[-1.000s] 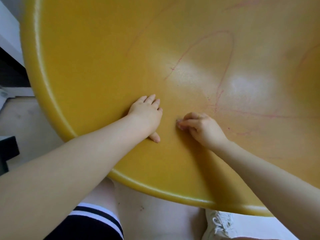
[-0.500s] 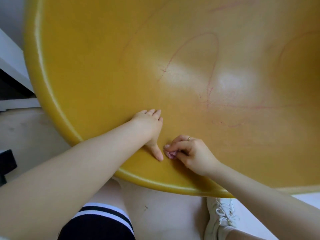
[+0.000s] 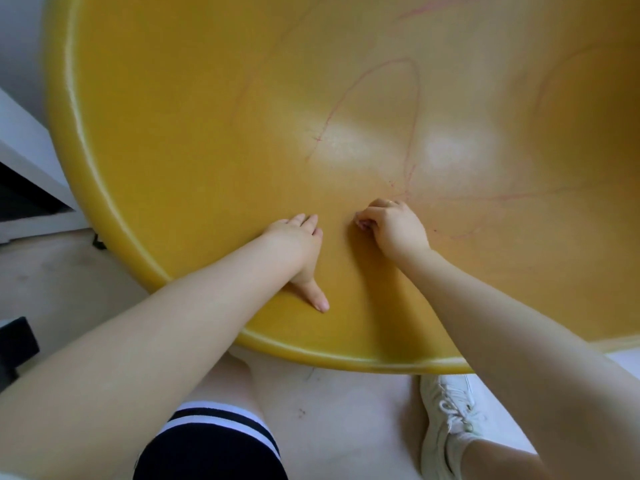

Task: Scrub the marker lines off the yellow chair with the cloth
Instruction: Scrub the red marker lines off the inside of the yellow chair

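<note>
Under both hands, the chair (image 3: pixel 180 140) carries marker lines (image 3: pixel 414 109) beyond the right hand (image 3: pixel 394 230), whose fingers pinch a barely visible cloth (image 3: pixel 363 224). Just beside it, the left hand (image 3: pixel 298 247) presses flat, thumb spread.

Pale floor (image 3: pixel 332 420) down below, scuffed with a few dark specks. The yellow chair (image 3: pixel 180 140) seems to stand on it, and one white sneaker (image 3: pixel 450 420) is planted there.
</note>
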